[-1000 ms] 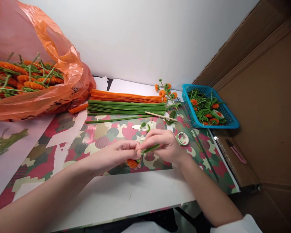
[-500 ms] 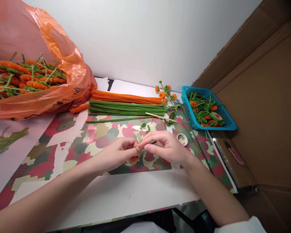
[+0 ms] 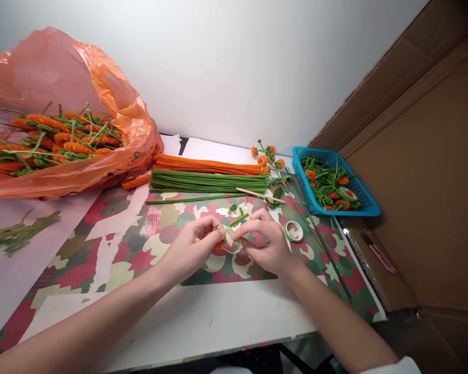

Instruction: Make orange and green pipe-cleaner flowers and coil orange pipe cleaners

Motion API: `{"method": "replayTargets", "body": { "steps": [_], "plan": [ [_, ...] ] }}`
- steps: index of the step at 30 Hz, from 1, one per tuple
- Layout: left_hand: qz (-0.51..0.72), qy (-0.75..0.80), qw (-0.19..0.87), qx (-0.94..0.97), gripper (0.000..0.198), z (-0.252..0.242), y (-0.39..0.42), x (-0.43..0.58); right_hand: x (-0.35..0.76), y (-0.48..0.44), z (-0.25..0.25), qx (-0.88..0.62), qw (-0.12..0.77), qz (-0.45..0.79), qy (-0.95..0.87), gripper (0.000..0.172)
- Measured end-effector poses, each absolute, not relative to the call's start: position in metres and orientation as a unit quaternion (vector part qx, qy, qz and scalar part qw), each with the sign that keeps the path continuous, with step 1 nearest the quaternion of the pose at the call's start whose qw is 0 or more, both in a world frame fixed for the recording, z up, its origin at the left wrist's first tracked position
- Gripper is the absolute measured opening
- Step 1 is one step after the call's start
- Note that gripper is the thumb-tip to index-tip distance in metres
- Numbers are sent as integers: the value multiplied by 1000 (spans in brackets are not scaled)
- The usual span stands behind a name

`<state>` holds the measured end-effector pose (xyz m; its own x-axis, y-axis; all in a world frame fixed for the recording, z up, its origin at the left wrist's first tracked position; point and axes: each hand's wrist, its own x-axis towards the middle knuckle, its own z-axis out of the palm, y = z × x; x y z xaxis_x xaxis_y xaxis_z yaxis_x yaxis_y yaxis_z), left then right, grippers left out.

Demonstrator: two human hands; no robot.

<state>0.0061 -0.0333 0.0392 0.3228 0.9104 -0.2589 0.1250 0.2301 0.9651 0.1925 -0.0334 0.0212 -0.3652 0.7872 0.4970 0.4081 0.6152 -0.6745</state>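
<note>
My left hand (image 3: 197, 243) is closed in a pinch on a small orange pipe-cleaner flower (image 3: 218, 245), whose head shows below the fingertips. A green fuzzy stem (image 3: 239, 220) sticks out up and to the right between the hands. Close beside it, my right hand (image 3: 269, 241) has thumb and forefinger pinched on a pale green strip of floral tape (image 3: 229, 237). Fingers partly hide where tape and stem meet. Right of that hand lies a roll of tape (image 3: 289, 237). Small green pieces (image 3: 232, 208) rest just beyond the fingers.
Bundles of orange pipe cleaners (image 3: 210, 164) and green pipe cleaners (image 3: 206, 181) lie behind the hands, with a thin wooden stick (image 3: 260, 195). An orange plastic bag (image 3: 140, 140) of flowers stands left. A finished sprig (image 3: 271, 163), blue basket (image 3: 364, 205) and pink cutter (image 3: 382, 258) are right.
My hands have drawn slightly apart, and the pale tape strip now shows between the fingertips. The orange flower head has risen closer to my left fingers. The view has shifted slightly.
</note>
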Motion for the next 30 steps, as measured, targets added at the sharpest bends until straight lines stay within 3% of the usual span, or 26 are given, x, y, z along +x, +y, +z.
{"method": "replayTargets", "body": {
  "steps": [5, 13, 16, 23, 30],
  "plan": [
    [328, 481, 551, 597, 17, 35, -37, 5, 188, -34, 17, -343, 456, 263, -778, 18],
    [335, 494, 334, 729, 15, 31, -37, 2, 173, -40, 18, -447, 484, 506, -556, 14],
    [339, 482, 281, 758, 15, 28, -38, 4, 167, -38, 17, -481, 494, 555, -465, 22],
    [331, 469, 252, 779, 15, 26, -39, 6, 167, -39, 19, -497, 466, 647, -342, 43],
    [283, 465, 295, 785, 19, 25, -40, 6, 176, -37, 16, -488, 394, 651, -427, 29]
  ]
}}
